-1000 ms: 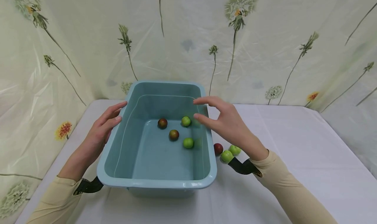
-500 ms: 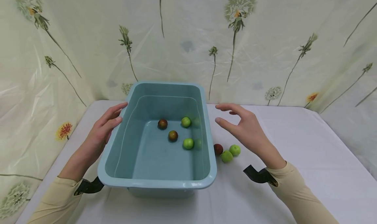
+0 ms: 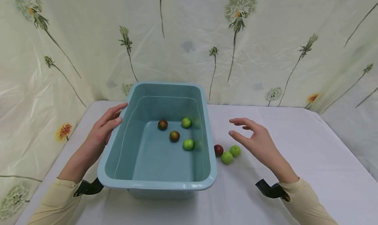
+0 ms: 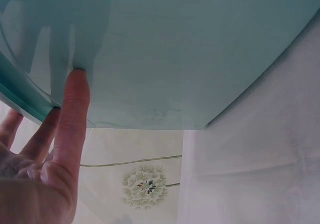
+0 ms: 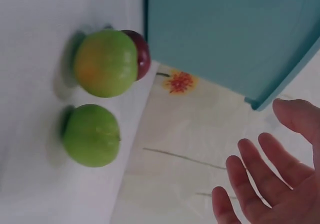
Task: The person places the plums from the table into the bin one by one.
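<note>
A blue plastic tub [image 3: 165,169] stands on the table. Inside lie two dark red-brown plums [image 3: 174,136] and two green ones [image 3: 188,144]. My left hand [image 3: 97,136] rests extended fingers against the tub's left rim and outer wall; a fingertip [image 4: 79,76] meets that wall in the left wrist view. Bare and relaxed, my right hand [image 3: 260,139] hovers to the right of the tub with thumb and fingers apart. Near it on the cloth sit a dark red plum [image 3: 218,150] beside the tub and two green plums [image 5: 92,135], one with an orange blush [image 5: 105,63].
A white cloth [image 3: 295,146] covers the table, extending right of the tub. Behind and at the sides hangs a plastic sheet [image 3: 183,31] printed with dandelions. A black strap [image 3: 271,189] sits at the right wrist and another [image 3: 90,186] at the left.
My right hand has moved from over the tub's right rim out to the right, then lower and nearer the loose plums. The left hand stays at the rim.
</note>
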Demonstrator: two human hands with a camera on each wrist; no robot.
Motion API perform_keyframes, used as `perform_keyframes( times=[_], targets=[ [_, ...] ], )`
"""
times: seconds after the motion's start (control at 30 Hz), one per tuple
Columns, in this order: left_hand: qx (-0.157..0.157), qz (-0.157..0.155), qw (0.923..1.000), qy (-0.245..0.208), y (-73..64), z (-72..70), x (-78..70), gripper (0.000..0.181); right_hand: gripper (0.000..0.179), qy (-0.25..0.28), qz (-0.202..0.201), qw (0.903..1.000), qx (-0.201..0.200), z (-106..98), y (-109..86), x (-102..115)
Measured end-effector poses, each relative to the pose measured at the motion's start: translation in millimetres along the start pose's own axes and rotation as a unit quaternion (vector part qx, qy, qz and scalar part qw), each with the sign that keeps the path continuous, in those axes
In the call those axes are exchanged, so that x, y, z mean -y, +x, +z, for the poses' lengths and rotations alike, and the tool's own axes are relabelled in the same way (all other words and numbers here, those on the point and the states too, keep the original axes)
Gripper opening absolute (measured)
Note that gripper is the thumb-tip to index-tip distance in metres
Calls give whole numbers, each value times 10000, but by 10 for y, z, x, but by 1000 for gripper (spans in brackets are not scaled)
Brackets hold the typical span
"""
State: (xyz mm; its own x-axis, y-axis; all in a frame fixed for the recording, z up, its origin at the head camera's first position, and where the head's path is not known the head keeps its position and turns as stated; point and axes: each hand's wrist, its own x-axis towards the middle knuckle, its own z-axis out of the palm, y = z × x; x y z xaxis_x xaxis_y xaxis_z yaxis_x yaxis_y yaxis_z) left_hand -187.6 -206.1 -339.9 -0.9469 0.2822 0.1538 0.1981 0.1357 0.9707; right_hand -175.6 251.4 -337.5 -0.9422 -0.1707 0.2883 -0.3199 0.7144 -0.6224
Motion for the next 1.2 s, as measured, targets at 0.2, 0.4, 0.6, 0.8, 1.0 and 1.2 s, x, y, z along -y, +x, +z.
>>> perform_keyframes(
  times=[0.2,0.4,0.6,0.8,1.0,1.2],
  targets=[
    [4,-10,10000,-5,3,9,-3,48,42,-77,265,9996,45,23,-137,-143],
    [9,23,10000,29,7,13,-7,48,42,-124,382,9992,73,58,-254,-249],
    [3,55,10000,25,9,14,-19,48,44,-100,521,9984,207,85,-319,-348],
    [2,78,9999,-98,-4,24,-30,47,47,-168,822,9951,531,127,-357,-450],
    [33,140,9998,-121,0,12,-9,47,44,-168,792,9935,802,149,-350,-507],
    [49,135,9999,-86,12,3,14,47,42,-119,671,9927,997,168,-341,-561]
  ],
)
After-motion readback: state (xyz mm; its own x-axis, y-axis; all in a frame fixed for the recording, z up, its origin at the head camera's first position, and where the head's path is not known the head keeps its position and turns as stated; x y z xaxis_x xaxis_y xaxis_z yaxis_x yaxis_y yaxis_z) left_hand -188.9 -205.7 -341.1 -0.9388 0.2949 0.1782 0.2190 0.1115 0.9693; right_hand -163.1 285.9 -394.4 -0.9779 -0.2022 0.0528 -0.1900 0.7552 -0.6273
